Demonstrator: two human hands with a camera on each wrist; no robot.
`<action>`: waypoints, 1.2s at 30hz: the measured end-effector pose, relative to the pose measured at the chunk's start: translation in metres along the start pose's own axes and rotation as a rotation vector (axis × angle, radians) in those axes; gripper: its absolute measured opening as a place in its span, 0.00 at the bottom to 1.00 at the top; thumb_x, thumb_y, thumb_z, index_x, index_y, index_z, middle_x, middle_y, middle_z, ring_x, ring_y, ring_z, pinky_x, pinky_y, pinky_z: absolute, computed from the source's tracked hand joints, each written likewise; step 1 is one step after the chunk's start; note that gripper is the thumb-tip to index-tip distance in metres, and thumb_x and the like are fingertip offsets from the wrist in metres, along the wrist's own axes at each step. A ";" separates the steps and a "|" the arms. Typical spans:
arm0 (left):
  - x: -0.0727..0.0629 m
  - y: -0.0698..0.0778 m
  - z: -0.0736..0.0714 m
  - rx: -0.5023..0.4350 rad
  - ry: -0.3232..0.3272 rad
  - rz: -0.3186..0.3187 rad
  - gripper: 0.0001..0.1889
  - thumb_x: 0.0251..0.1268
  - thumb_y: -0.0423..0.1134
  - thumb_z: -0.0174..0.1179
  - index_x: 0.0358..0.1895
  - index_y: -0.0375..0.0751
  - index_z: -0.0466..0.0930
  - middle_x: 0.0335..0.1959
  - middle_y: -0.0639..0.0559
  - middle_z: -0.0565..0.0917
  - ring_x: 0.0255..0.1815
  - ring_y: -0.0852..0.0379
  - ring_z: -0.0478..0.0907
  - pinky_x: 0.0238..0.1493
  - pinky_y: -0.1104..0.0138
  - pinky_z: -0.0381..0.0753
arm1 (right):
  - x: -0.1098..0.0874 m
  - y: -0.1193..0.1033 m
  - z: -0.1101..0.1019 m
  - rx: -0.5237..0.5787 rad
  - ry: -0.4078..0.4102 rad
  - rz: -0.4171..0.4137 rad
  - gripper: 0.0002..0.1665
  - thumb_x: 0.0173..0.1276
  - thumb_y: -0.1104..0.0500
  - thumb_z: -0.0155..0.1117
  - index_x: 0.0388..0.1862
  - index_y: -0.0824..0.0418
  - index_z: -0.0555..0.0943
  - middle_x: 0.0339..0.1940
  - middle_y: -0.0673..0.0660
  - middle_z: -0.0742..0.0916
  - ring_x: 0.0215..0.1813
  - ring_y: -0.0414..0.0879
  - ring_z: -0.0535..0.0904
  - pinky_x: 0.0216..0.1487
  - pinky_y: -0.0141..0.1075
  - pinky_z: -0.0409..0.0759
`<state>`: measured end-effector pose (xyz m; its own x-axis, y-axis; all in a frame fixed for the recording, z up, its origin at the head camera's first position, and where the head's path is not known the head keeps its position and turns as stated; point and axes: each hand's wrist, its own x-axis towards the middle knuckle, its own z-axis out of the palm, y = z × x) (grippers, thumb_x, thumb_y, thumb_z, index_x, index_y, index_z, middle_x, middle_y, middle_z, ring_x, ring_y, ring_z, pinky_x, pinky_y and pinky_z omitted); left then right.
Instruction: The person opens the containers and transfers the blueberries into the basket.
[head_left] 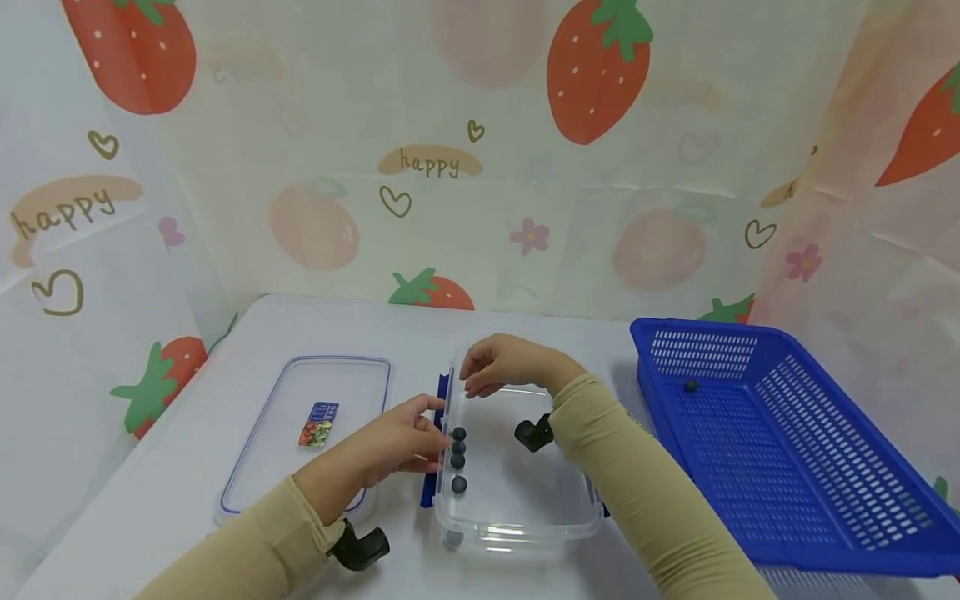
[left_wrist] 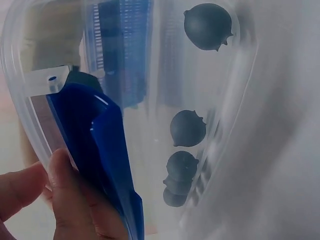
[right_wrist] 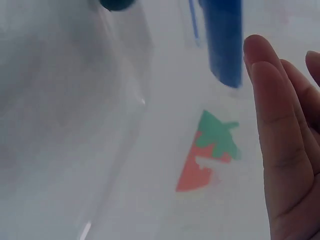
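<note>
A clear plastic container (head_left: 525,500) with blue side latches stands open on the table. Inside it, several dark blueberries (head_left: 459,461) line up along the left wall; their small pointed crowns show in the left wrist view. My left hand (head_left: 397,442) holds that wall at the rim, its fingers around the blue latch (left_wrist: 95,135). Over the container's far left corner hovers my right hand (head_left: 513,362), with bent, relaxed fingers and nothing visible in them. The right wrist view shows its fingers (right_wrist: 280,135) rather straight beside a hanging blue latch (right_wrist: 225,50).
Left of the container lies a clear lid (head_left: 262,450) with a blue seal and a printed label (head_left: 318,423). A blue mesh basket (head_left: 847,400) stands on the right, one blueberry (head_left: 691,386) in its far part. Behind the table hangs a strawberry-print cloth (head_left: 487,225).
</note>
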<state>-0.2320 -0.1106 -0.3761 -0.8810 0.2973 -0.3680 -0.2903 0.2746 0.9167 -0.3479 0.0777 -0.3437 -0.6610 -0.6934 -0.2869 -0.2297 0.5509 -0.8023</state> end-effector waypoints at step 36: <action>-0.003 0.003 0.002 -0.018 0.016 -0.020 0.33 0.59 0.31 0.58 0.67 0.47 0.55 0.36 0.42 0.75 0.32 0.51 0.77 0.36 0.64 0.82 | 0.023 0.026 0.040 -0.133 -0.123 0.206 0.07 0.58 0.69 0.60 0.33 0.59 0.82 0.34 0.55 0.83 0.36 0.45 0.80 0.40 0.34 0.81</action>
<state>-0.2293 -0.1089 -0.3728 -0.8809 0.2774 -0.3834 -0.3141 0.2633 0.9121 -0.3406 0.0573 -0.3924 -0.6136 -0.6073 -0.5047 -0.1970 0.7367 -0.6469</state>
